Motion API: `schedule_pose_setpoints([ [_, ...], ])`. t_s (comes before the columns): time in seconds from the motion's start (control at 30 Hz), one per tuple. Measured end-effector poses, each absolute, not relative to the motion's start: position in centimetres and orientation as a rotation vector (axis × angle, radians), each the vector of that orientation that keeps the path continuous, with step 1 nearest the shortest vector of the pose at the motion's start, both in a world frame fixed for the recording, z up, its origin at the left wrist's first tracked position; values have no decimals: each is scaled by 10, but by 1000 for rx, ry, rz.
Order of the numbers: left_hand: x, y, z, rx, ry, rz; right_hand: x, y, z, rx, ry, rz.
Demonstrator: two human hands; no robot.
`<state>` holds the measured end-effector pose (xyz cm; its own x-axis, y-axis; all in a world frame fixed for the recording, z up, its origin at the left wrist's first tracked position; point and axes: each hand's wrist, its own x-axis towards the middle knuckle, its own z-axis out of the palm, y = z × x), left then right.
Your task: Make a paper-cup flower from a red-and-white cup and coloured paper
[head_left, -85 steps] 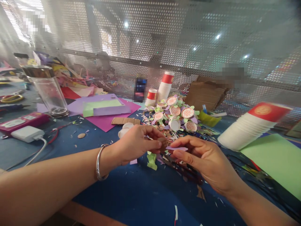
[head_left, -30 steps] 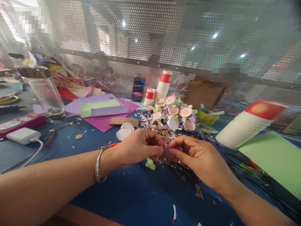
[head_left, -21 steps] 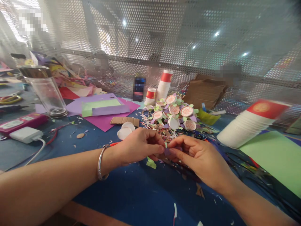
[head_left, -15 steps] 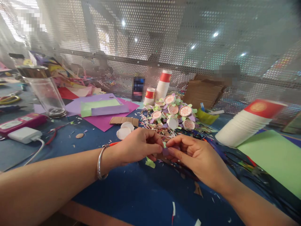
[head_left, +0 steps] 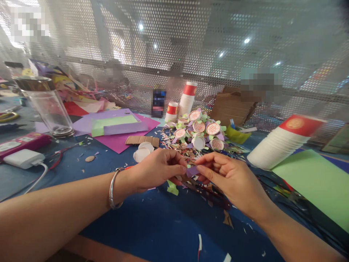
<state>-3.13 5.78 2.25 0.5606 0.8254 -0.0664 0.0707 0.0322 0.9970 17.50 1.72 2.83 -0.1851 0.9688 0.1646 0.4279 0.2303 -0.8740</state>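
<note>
On the blue table [head_left: 163,225], near edge: white paper strip [head_left: 200,242], then a torn brown cardboard scrap [head_left: 228,219]. Past those, purple paper piece [head_left: 192,171] sits between both hands, off the tabletop. Right hand [head_left: 231,178] pinches its right end, thumb against index. Left hand [head_left: 160,169] pinched narrow on the left end; anything else inside that grip is hidden. Green paper scrap [head_left: 172,187] lies just below the left fingertips. White discs [head_left: 143,153] just beyond the left hand, overlapping. Corrugated strip [head_left: 142,141] behind them. Tilted cup stack [head_left: 280,142] beyond right hand, beside green sheet [head_left: 316,185]. Farther: heap of discs with paper tabs [head_left: 199,133], two upright-ish cup stacks [head_left: 187,100] behind it, perforated screen [head_left: 163,36] at back.
</note>
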Motion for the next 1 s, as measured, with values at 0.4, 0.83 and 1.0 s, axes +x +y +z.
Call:
schedule_pose_setpoints([
  [0.4, -31, 57, 27, 1367, 793, 666, 175, 19, 30, -1292, -1732, 851],
  [0.83, -34, 59, 30, 1316, 879, 813, 175, 19, 29, -1328, -1720, 921],
  [1.0, -34, 60, 23, 1382, 820, 772, 173, 18, 26, -1319, -1796, 977],
])
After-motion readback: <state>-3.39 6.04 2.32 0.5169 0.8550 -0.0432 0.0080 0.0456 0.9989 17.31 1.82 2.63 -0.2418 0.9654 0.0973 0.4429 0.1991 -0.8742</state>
